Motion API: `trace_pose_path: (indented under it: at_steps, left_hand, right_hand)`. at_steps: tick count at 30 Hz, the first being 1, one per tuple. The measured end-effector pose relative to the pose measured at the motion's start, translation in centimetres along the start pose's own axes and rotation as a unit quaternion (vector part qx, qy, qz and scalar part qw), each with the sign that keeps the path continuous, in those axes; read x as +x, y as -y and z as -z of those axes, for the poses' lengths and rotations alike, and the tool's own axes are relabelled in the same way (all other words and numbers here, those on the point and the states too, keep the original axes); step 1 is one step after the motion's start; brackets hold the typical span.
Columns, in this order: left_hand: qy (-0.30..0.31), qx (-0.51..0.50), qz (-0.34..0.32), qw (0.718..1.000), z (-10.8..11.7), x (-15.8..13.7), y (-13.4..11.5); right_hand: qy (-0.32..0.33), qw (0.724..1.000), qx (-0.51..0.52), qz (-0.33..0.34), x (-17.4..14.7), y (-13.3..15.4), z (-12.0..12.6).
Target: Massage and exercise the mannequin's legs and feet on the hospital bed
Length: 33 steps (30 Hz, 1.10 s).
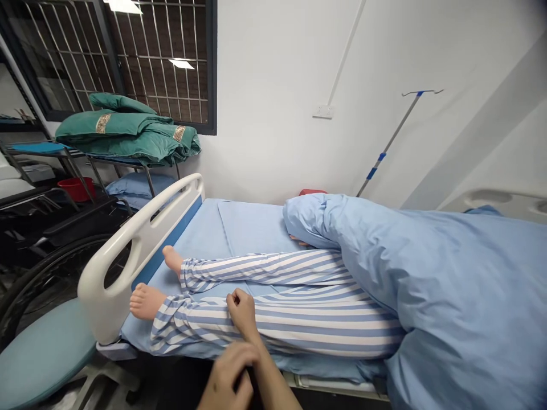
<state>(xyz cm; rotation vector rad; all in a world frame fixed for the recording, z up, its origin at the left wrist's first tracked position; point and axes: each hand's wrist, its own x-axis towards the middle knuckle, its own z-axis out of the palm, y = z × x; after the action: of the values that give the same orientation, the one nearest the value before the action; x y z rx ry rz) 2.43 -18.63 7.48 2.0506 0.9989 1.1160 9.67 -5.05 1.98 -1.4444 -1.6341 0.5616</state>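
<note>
My right hand (241, 310) is curled into a loose fist over the striped trousers (307, 324), by the nearer shin of a manikin-like figure lying on the bed. Nothing shows in its fingers. Lower and closer to me, my left hand (231, 373) is bent with curled fingers beside my right forearm, slightly blurred; I see nothing held, and whether it touches the forearm is unclear. Both bare feet (147, 302) point toward the footboard (106, 290). A light blue quilt (453, 267) is folded back over the upper body, with fingertips (299, 240) peeking from its edge.
A pale green stool (47, 353) stands at the bed's foot, near a wheelchair (51, 245). Green folded bedding (128, 134) lies on a rack below the barred window. A drip pole (391, 139) leans behind the bed, and a red bucket (77, 189) sits at left.
</note>
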Motion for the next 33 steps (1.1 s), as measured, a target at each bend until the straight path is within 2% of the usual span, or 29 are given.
trace_pose_path:
  at_steps: [4,9,12,15,18,22,27,33]
  left_hand:
    - [-0.103,-0.028,0.141,0.984,4.0,5.9,6.4]
    - [-0.175,-0.071,0.192,0.963,6.4,13.1,14.6]
    - [-0.173,-0.01,0.212,0.962,6.8,15.9,18.4]
    - [-0.149,0.143,0.201,0.958,7.3,17.0,21.2]
    - [-0.135,0.307,0.184,0.924,7.4,17.1,22.9]
    - [-0.127,0.415,0.166,0.886,6.9,16.8,24.1]
    - [-0.113,0.462,0.147,0.867,6.3,16.7,24.6]
    - [-0.117,0.463,0.142,0.867,6.3,16.6,24.7]
  right_hand:
    - [0.004,1.0,0.007,0.004,0.2,-0.1,0.1]
    - [-0.004,1.0,-0.008,-0.002,0.3,0.0,0.0]
    - [0.012,1.0,-0.006,-0.011,0.4,-0.1,0.0]
    - [0.022,1.0,0.002,-0.017,0.4,-0.3,0.0]
    - [0.032,0.999,0.009,-0.021,0.4,-0.4,0.1]
    - [0.051,0.998,0.009,-0.031,0.5,-0.3,0.1]
    - [0.06,0.998,-0.012,-0.035,0.4,-0.4,-0.2]
    - [0.057,0.998,-0.04,-0.009,0.3,-0.2,-0.3]
